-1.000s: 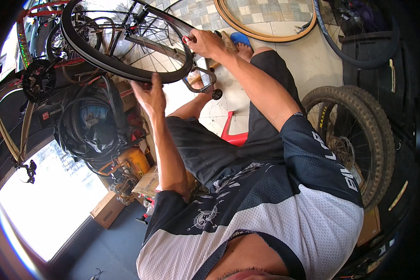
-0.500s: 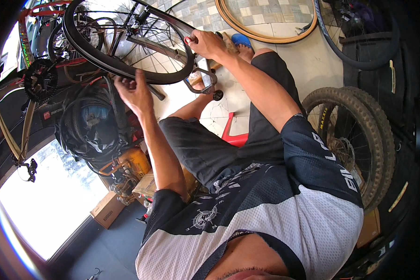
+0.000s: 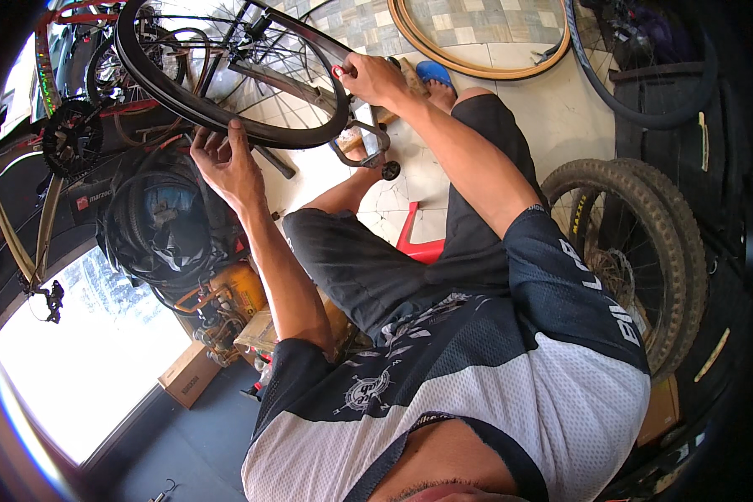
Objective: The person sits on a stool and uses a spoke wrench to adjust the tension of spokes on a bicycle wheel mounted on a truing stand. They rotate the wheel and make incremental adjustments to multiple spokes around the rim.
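Observation:
A black bicycle wheel (image 3: pixel 217 117) with thin dark spokes is held in a metal truing stand (image 3: pixel 361 142) in front of me. My left hand (image 3: pixel 230 167) is open at the wheel's near left edge, its fingers apart and raised. One fingertip meets the rim or lies just beside it; I cannot tell which. At the wheel's right side, my right hand (image 3: pixel 376 80) is closed in a pinch on a small red spoke wrench (image 3: pixel 336 72). Most of that tool is hidden by the fingers.
Two knobbly tyred wheels (image 3: pixel 644 251) stand on my right. Tan-walled tyres (image 3: pixel 477 67) lie on the tiled floor ahead, near a blue slipper (image 3: pixel 433 74). To the left are a crankset (image 3: pixel 74 140), a black bag-like bundle (image 3: pixel 167 222) and a yellow machine (image 3: pixel 241 289). A red stool (image 3: pixel 422 249) shows between my legs.
My left hand has shifted slightly left and its fingers have spread more. The right hand stays in place at the wheel's right side.

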{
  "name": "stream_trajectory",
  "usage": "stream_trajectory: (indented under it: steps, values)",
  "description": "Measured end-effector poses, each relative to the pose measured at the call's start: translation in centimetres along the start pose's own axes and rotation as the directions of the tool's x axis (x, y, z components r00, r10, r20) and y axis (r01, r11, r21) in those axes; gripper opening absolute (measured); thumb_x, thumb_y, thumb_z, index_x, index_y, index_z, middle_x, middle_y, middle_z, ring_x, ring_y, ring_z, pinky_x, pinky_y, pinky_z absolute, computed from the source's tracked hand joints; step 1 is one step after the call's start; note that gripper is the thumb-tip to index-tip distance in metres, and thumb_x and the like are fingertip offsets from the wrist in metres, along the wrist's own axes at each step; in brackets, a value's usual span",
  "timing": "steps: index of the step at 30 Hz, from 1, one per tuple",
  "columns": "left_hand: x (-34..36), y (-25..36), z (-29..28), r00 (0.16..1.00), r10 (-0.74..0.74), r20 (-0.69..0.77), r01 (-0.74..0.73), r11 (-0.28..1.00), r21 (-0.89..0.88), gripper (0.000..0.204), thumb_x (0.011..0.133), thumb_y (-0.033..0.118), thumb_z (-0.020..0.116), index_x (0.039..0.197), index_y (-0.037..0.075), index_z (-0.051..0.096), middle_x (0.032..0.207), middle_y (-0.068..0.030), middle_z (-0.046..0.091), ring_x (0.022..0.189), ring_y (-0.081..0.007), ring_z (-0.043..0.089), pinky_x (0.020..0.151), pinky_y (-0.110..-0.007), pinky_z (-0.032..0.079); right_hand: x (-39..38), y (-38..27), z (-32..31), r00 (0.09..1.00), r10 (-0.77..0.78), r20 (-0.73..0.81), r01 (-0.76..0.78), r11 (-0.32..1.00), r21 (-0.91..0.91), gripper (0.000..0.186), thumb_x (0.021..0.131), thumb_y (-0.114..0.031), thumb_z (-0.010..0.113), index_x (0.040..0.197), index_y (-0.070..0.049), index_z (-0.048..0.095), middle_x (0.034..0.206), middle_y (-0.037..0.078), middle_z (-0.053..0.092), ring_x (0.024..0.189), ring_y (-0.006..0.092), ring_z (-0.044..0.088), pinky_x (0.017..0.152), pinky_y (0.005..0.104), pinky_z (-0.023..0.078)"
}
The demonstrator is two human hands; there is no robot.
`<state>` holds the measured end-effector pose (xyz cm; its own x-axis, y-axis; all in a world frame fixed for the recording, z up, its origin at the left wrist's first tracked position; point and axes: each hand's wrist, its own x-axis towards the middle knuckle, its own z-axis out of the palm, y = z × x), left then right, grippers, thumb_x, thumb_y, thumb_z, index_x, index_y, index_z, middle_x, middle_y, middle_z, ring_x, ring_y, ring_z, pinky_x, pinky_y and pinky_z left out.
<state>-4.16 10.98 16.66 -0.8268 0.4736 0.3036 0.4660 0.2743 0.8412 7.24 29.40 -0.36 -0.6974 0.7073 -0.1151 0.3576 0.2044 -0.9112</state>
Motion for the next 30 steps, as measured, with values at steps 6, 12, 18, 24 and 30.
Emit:
stream_trajectory:
  steps: [6, 12, 18, 24, 30]
  values:
    - [-3.3, -3.8, 0.5, 0.98, -0.09, 0.176, 0.078, 0.994, 0.075, 0.046, 0.091, 0.014, 0.076, 0.125, -0.003, 0.05, 0.102, -0.0113, 0.063, 0.086, -0.0156, 0.06, 0.074, -0.029, 0.05, 0.1, -0.1, 0.3, 0.999, -0.033, -0.021, 0.033, 0.999, -0.015, 0.034, 0.089, -0.034, 0.064, 0.105, -0.005, 0.07, 0.092, 0.014, 0.075, 0.086, 0.0336, 0.072, 0.077, 0.0449, 0.053]
    - [-3.2, -3.7, 0.6, 0.971, -0.163, 0.173, 0.146, 0.984, 0.107, 0.054, 0.089, 0.02, 0.081, 0.125, -0.004, 0.049, 0.105, -0.0134, 0.064, 0.09, -0.018, 0.063, 0.078, -0.031, 0.052, 0.2, 0.1, 0.4, 0.998, -0.043, -0.043, 0.042, 0.999, -0.027, 0.035, 0.09, -0.036, 0.064, 0.106, -0.006, 0.07, 0.092, 0.014, 0.075, 0.086, 0.0338, 0.072, 0.077, 0.045, 0.053]
    - [-1.2, -0.9, 0.6, 0.999, -0.039, 0.034, 0.037, 0.998, 0.057, 0.062, 0.089, 0.026, 0.082, 0.129, -0.006, 0.047, 0.106, -0.0156, 0.064, 0.089, -0.0181, 0.064, 0.076, -0.029, 0.052, 0.0, 0.1, 0.1, 1.0, -0.005, -0.005, 0.005, 1.0, 0.012, 0.035, 0.09, -0.037, 0.064, 0.107, -0.006, 0.07, 0.092, 0.013, 0.075, 0.087, 0.0329, 0.072, 0.077, 0.044, 0.053]
    - [-2.4, -3.5, 0.7, 0.995, -0.042, 0.092, 0.033, 0.995, 0.097, 0.056, 0.091, 0.022, 0.08, 0.128, -0.003, 0.047, 0.098, -0.01, 0.065, 0.08, -0.0138, 0.064, 0.063, -0.026, 0.054, 0.1, -0.1, 0.4, 0.999, -0.036, -0.02, 0.036, 0.999, -0.006, 0.035, 0.09, -0.037, 0.065, 0.107, -0.006, 0.07, 0.092, 0.013, 0.076, 0.085, 0.0329, 0.072, 0.076, 0.0442, 0.053]
    - [-2.0, -1.8, 0.8, 0.995, -0.088, 0.054, 0.085, 0.995, 0.061, 0.064, 0.088, 0.029, 0.082, 0.128, -0.006, 0.046, 0.107, -0.0158, 0.063, 0.089, -0.0183, 0.064, 0.077, -0.029, 0.052, 0.3, 0.3, 0.4, 1.0, -0.005, -0.027, 0.004, 0.999, -0.039, 0.035, 0.09, -0.037, 0.065, 0.106, -0.006, 0.07, 0.092, 0.013, 0.075, 0.087, 0.0332, 0.072, 0.077, 0.0441, 0.053]
